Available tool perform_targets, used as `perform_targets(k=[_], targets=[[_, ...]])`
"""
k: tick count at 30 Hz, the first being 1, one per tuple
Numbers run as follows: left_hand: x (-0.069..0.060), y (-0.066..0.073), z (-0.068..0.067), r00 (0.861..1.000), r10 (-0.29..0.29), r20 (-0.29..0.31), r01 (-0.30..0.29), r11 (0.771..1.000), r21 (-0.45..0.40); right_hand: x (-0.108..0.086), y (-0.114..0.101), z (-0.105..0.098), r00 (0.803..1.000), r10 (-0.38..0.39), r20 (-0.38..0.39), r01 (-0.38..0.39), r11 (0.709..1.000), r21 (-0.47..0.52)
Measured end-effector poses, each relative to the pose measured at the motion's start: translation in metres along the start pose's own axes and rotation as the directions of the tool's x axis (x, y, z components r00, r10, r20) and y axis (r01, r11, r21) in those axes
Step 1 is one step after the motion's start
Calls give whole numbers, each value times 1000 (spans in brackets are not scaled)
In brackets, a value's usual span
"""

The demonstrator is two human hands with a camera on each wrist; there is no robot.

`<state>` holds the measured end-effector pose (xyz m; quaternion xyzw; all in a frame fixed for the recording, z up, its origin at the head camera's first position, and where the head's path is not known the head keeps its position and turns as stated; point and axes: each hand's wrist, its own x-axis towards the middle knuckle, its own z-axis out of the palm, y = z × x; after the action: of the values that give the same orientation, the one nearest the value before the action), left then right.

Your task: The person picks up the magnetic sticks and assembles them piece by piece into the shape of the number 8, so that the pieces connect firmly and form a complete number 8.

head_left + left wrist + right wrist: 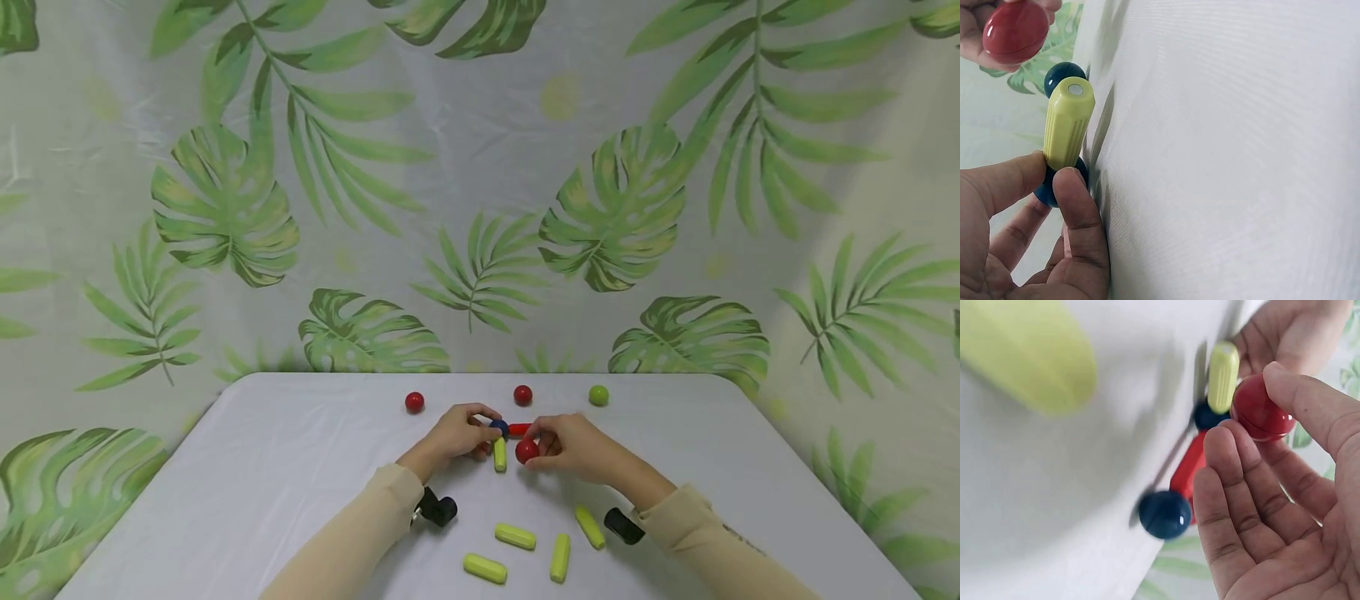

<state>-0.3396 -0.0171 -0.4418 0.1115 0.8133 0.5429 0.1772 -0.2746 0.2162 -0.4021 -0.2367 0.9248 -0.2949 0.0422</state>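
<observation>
My left hand pinches a dark blue ball between thumb and finger. From that ball a ribbed yellow-green rod sticks out, with a small metal disc in its free end. A red rod runs from the same ball to a second blue ball, which my right hand hides in the head view. My right hand holds a glossy red ball between thumb and fingers. This red ball is just right of the yellow-green rod; whether they touch I cannot tell.
Toward the back of the white table sit a red ball, another red ball and a green ball. Several loose yellow-green rods lie near the front. A leaf-patterned cloth hangs behind.
</observation>
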Motion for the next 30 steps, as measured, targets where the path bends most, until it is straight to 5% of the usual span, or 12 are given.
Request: perform_targets(k=[10, 30], targets=[[-1, -1, 1, 1000, 16, 1, -16, 1000, 2, -7, -15, 25, 996, 50, 71, -54, 997, 54], [-4, -3, 2, 1000, 28, -3, -28, 1000, -13, -2, -21, 43, 994, 93, 60, -97, 993, 66]])
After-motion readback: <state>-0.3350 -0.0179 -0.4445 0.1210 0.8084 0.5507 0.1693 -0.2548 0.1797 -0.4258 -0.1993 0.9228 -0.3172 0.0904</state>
